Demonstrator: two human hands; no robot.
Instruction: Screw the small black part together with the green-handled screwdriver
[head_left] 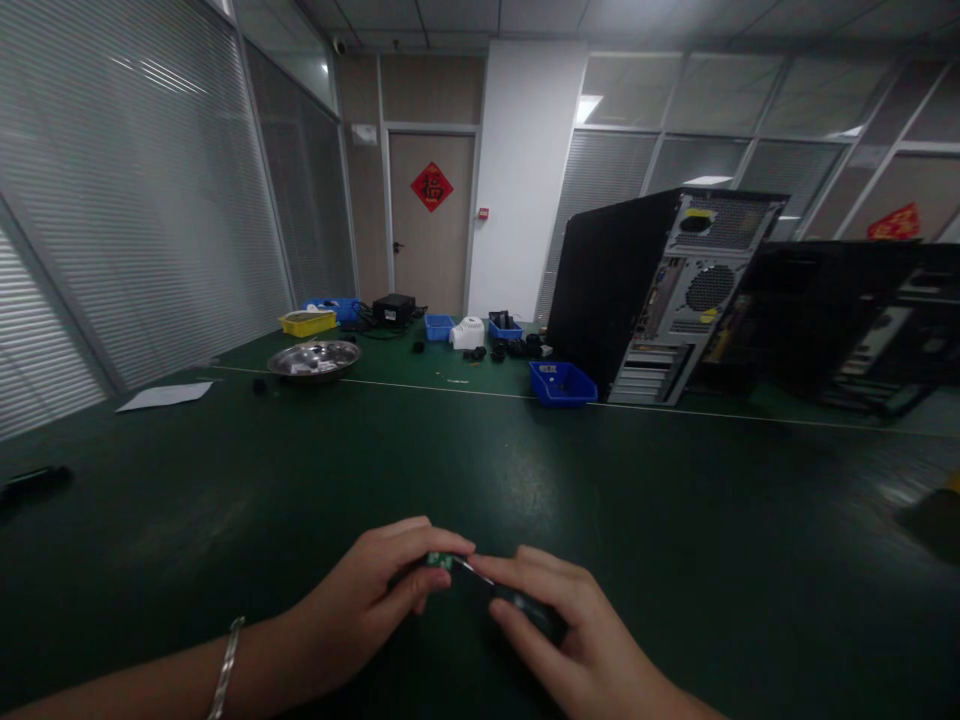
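Between the thumb and fingers of my left hand [382, 580] is a small green circuit board [439, 560], held just above the table and partly covered by the fingers. My right hand [566, 620] grips a screwdriver [529, 608] by its dark handle. Its thin metal shaft [474, 573] points left, and the tip meets or nearly meets the board's right end; contact is too small to tell. My right index finger lies along the shaft, close to my left fingertips.
Beyond my hands on the green table [360, 450] stand a blue bin [562, 385], a black computer tower [615, 290] and a metal bowl [315, 375]. A white paper [166, 396] and a dark object [36, 482] lie left. Small bins and parts line the back.
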